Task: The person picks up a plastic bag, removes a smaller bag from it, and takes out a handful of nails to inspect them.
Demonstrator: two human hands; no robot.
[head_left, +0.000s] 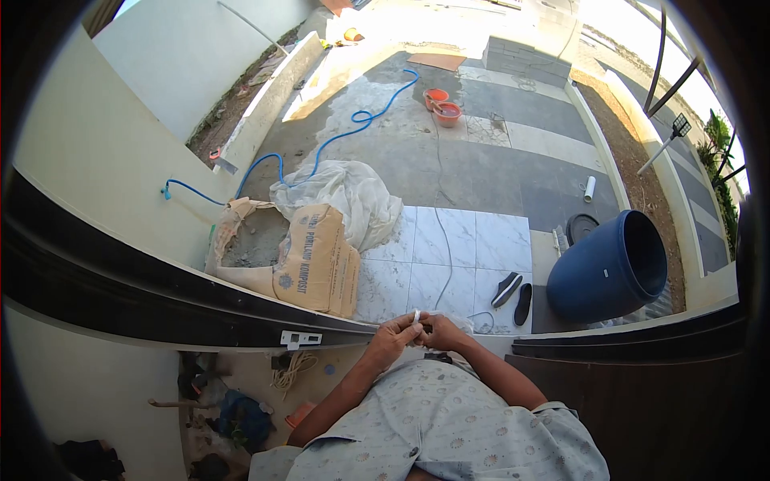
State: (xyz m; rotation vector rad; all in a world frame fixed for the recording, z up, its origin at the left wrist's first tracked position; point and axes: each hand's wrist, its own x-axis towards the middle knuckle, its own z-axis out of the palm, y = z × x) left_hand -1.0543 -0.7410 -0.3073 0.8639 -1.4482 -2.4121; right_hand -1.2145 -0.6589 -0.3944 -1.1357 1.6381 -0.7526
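In front of my chest, my left hand (pixel 391 338) and my right hand (pixel 443 332) meet with their fingers bent and close together. A small white piece (pixel 416 317) sticks up from the pinched fingertips of my left hand; its kind is too small to tell. The fingers of my right hand are closed right beside it, and what they hold, if anything, is hidden. Just beyond the hands lies the white marble-look tile floor (pixel 443 236), with a thin grey cable (pixel 447 264) running across it.
Beyond the doorway stand cement bags (pixel 309 260), a crumpled plastic sheet (pixel 345 196), a blue hose (pixel 321 148) and orange buckets (pixel 447 115). To the right are a tipped blue barrel (pixel 589 268) and dark shoes (pixel 507 289). A bundle of rope (pixel 295 371) lies indoors at left.
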